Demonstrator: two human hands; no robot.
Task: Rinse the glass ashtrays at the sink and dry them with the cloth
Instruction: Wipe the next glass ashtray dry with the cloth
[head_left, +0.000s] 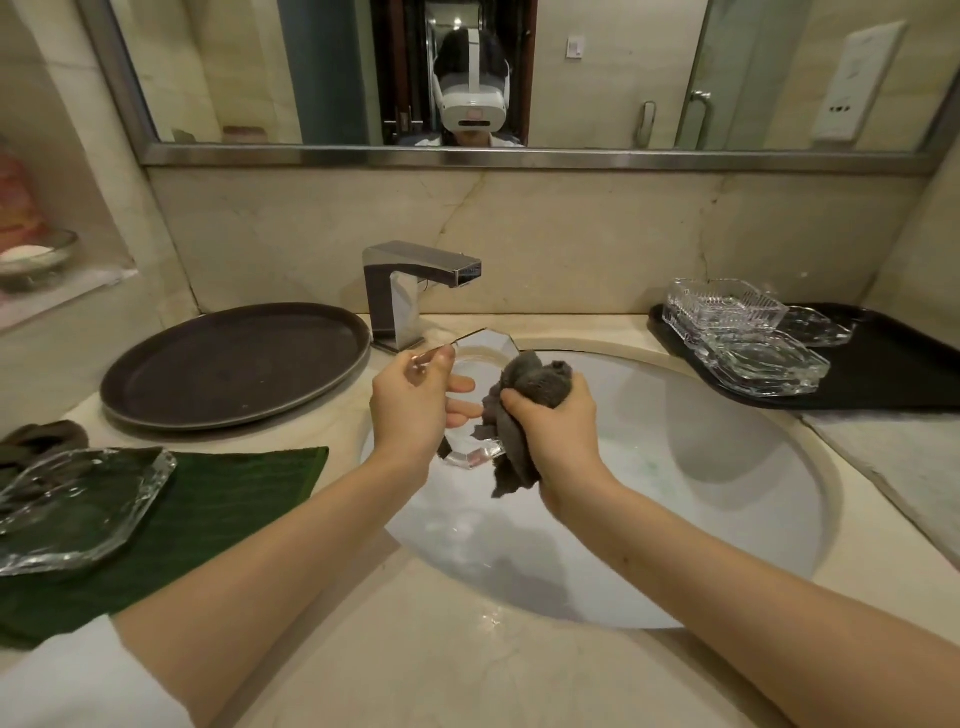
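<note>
Over the white sink basin (727, 483), my left hand (410, 405) grips the left edge of a clear, angular glass ashtray (485, 348), tilted up on its edge. A bunched grey cloth (535, 379) is gripped in my right hand (556, 441) and pressed against the ashtray's face. Its lower rim shows between my two wrists. Another clear ashtray (78, 504) lies on a dark green towel (223, 499) on the counter at the left. Several more glass ashtrays (743, 332) are stacked on a black tray (893, 364) at the right.
A chrome faucet (410, 286) stands behind the basin; no water is visible running. A round dark tray (234, 364) lies back left on the marble counter. A second dark cloth (36, 441) sits at the far left. A mirror (519, 73) spans the wall.
</note>
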